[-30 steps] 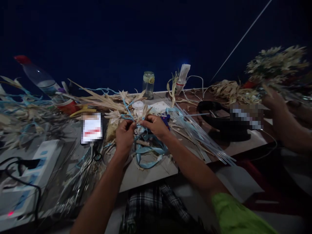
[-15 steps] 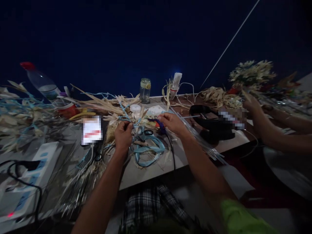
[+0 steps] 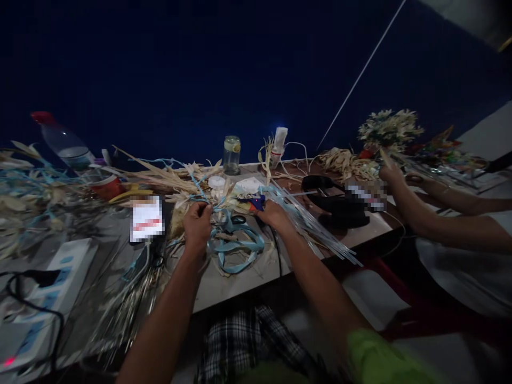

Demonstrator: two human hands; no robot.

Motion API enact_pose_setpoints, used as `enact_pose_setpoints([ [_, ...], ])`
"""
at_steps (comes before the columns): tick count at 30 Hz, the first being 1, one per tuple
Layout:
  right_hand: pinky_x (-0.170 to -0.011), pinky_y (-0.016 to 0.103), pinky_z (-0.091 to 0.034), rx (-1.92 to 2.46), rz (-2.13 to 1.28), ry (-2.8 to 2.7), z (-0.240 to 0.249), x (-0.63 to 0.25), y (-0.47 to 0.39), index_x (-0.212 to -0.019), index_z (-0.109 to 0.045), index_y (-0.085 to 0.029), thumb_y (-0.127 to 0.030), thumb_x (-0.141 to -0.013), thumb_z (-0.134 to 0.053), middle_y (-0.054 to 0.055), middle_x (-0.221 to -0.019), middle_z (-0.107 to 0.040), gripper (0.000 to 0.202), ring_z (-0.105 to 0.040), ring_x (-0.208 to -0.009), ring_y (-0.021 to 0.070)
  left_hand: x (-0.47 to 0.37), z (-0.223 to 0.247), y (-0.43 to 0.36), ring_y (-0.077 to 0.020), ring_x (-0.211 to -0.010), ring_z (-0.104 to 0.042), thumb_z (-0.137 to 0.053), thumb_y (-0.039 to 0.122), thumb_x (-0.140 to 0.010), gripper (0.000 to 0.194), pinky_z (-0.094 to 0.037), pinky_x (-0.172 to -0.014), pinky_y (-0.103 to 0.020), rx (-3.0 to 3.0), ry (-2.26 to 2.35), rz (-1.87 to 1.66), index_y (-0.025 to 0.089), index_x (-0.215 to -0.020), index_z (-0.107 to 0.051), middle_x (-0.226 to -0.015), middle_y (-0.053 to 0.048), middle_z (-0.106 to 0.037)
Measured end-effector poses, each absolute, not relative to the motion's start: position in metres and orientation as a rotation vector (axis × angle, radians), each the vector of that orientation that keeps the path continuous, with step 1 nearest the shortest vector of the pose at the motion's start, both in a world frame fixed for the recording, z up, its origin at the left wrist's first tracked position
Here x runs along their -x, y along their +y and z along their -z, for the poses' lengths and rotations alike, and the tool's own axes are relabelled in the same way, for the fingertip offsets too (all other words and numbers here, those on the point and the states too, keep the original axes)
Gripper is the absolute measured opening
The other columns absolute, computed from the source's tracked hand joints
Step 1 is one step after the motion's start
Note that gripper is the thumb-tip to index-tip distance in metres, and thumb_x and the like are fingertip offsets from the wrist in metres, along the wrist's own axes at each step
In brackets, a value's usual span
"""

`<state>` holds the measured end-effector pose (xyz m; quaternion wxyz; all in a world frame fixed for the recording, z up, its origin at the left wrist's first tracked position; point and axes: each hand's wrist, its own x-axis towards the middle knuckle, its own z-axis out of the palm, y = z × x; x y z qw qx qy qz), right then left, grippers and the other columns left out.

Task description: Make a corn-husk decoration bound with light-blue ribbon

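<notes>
My left hand (image 3: pixel 197 223) is pinched closed on a thin stem wrapped in blue tape (image 3: pixel 199 188), near the middle of the table. My right hand (image 3: pixel 273 215) has its fingers closed round a blue and orange glue gun (image 3: pixel 256 202), whose nose points left toward the stem. A black cord runs from below the gun to the table's front edge. Between my hands, a loose loop of light blue ribbon (image 3: pixel 240 266) lies on the table. Dried pale husks (image 3: pixel 176 178) spread behind my left hand.
A glass jar (image 3: pixel 231 154) stands at the back. Clear sticks (image 3: pixel 324 234) and a black object (image 3: pixel 340 205) lie right. A power strip (image 3: pixel 52 298), a phone (image 3: pixel 146 220) and a bottle (image 3: pixel 66 141) are left. Another person's hand (image 3: pixel 392 178) works at right.
The glue gun in my right hand now shows more of its body, and the right hand sits lower around it. My left hand keeps its pinch. The whole view has shifted slightly.
</notes>
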<state>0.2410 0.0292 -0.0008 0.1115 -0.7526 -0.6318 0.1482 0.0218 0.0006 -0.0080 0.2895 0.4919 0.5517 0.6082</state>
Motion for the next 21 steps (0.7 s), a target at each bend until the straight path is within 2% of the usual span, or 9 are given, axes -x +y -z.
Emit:
enact_pose_setpoints([
  [2,-0.065,0.029,-0.040,2.162,-0.475,-1.789,0.000,-0.242,0.033,-0.092,-0.062,-0.011,-0.045,-0.068,-0.058,0.018,-0.096,-0.064,0.042,-0.060,-0.087,0.0263,-0.022,0.007,0.000,-0.0112,-0.060,-0.044,-0.056,0.029,-0.068,0.012,-0.035,-0.060,-0.023,-1.310,1.479,-1.631,0.017,-0.068,-0.056,-0.061,0.002,-0.051],
  [4,-0.060,0.029,-0.039,2.072,-0.602,-1.668,-0.003,-0.243,0.033,-0.078,-0.062,-0.013,-0.040,-0.065,-0.061,0.014,-0.082,-0.065,0.030,-0.060,-0.076,0.0234,-0.023,0.006,-0.001,-0.0113,-0.059,-0.044,-0.056,0.029,-0.068,0.012,-0.035,-0.059,-0.023,-1.304,1.484,-1.630,0.017,-0.067,-0.055,-0.061,0.002,-0.050],
  [6,-0.054,0.027,-0.037,1.904,-0.893,-1.446,-0.006,-0.246,0.030,-0.066,-0.058,-0.015,-0.034,-0.063,-0.062,0.008,-0.066,-0.060,0.020,-0.055,-0.062,0.0182,-0.023,0.005,-0.001,-0.0113,-0.059,-0.044,-0.056,0.028,-0.068,0.011,-0.035,-0.059,-0.023,-1.289,1.472,-1.631,0.017,-0.067,-0.055,-0.061,0.002,-0.050],
  [8,-0.050,0.026,-0.037,1.719,-1.188,-1.222,-0.011,-0.250,0.023,-0.062,-0.054,-0.016,-0.030,-0.064,-0.061,0.003,-0.056,-0.054,0.015,-0.049,-0.054,0.0142,-0.023,0.004,-0.001,-0.0112,-0.059,-0.044,-0.055,0.027,-0.069,0.010,-0.035,-0.059,-0.023,-1.278,1.461,-1.637,0.017,-0.067,-0.055,-0.060,0.002,-0.050],
  [13,-0.050,0.024,-0.038,1.150,-1.800,-0.874,-0.025,-0.265,0.002,-0.074,-0.054,-0.015,-0.027,-0.070,-0.055,0.004,-0.065,-0.053,0.012,-0.044,-0.053,0.0100,-0.023,0.005,0.000,-0.0107,-0.058,-0.043,-0.055,0.026,-0.069,0.010,-0.035,-0.057,-0.023,-1.296,1.478,-1.662,0.017,-0.065,-0.054,-0.059,0.003,-0.049],
  [17,-0.048,0.022,-0.034,0.767,-1.839,-0.772,-0.035,-0.268,-0.005,-0.081,-0.054,-0.016,-0.041,-0.078,-0.047,0.000,-0.066,-0.046,0.026,-0.033,-0.047,0.0065,-0.023,0.004,0.001,-0.0105,-0.058,-0.044,-0.055,0.027,-0.069,0.011,-0.035,-0.058,-0.023,-1.299,1.482,-1.665,0.016,-0.067,-0.055,-0.060,0.002,-0.050],
  [19,-0.048,0.022,-0.034,0.636,-1.828,-0.774,-0.039,-0.265,-0.004,-0.089,-0.055,-0.017,-0.047,-0.078,-0.045,-0.001,-0.066,-0.043,0.033,-0.031,-0.047,0.0063,-0.023,0.005,0.002,-0.0106,-0.059,-0.044,-0.055,0.027,-0.069,0.011,-0.036,-0.059,-0.023,-1.294,1.488,-1.667,0.016,-0.067,-0.055,-0.060,0.002,-0.050],
  [21,-0.048,0.022,-0.034,0.547,-1.826,-0.813,-0.041,-0.260,-0.002,-0.093,-0.054,-0.018,-0.046,-0.075,-0.048,0.000,-0.070,-0.046,0.034,-0.031,-0.047,0.0059,-0.022,0.005,0.003,-0.0107,-0.059,-0.045,-0.055,0.027,-0.068,0.011,-0.036,-0.059,-0.023,-1.278,1.498,-1.665,0.016,-0.068,-0.055,-0.061,0.002,-0.051],
])
